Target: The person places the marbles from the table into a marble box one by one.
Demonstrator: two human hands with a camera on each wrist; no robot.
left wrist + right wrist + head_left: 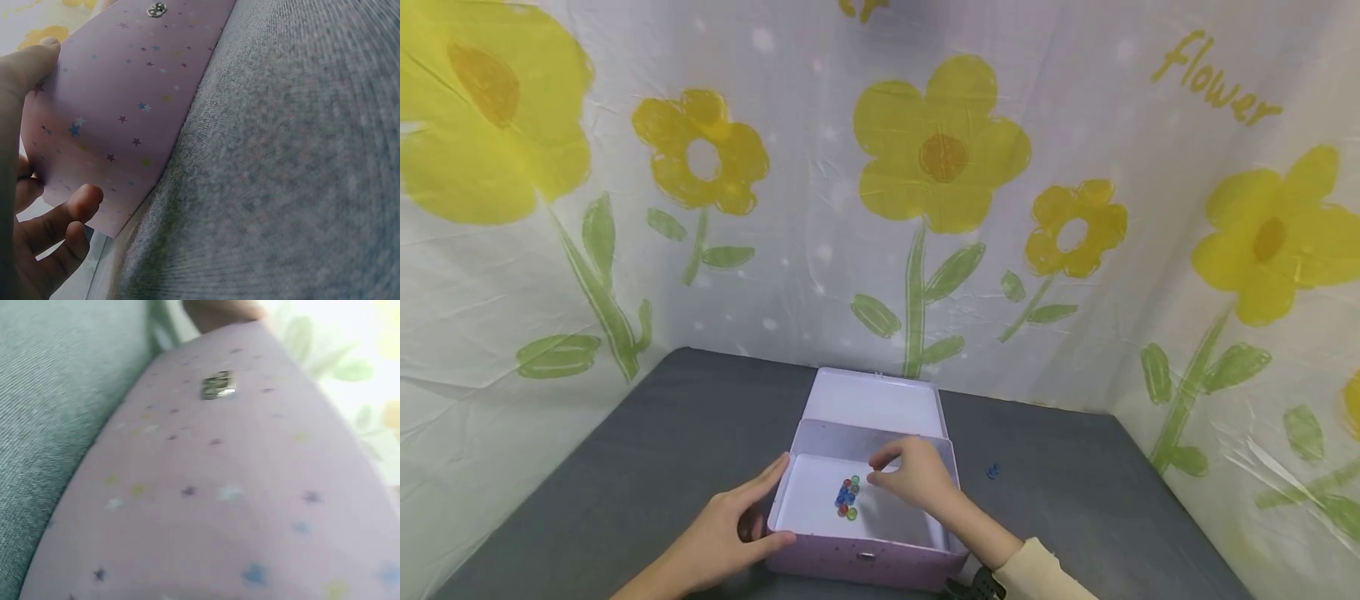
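A pink tin box (863, 560) with a star pattern stands with its lid (878, 398) swung back. On its white floor lies a small cluster of glass beads (847, 498), red, blue and green. My left hand (722, 525) grips the box's front left corner; the left wrist view shows its thumb on the rim and curled fingers at the side. Over the inside of the box my right hand (917, 479) pinches a small red bead (877, 470), mostly covered by the fingertips. The right wrist view shows the box's outer wall (206, 469) and metal clasp (217, 385).
A small blue piece (993, 472) lies on the dark grey tabletop (1075, 500), right of the box. Behind the table hangs a white curtain (805, 250) printed with yellow flowers. A black wristband (985, 586) is on my right wrist beside the box's front right corner.
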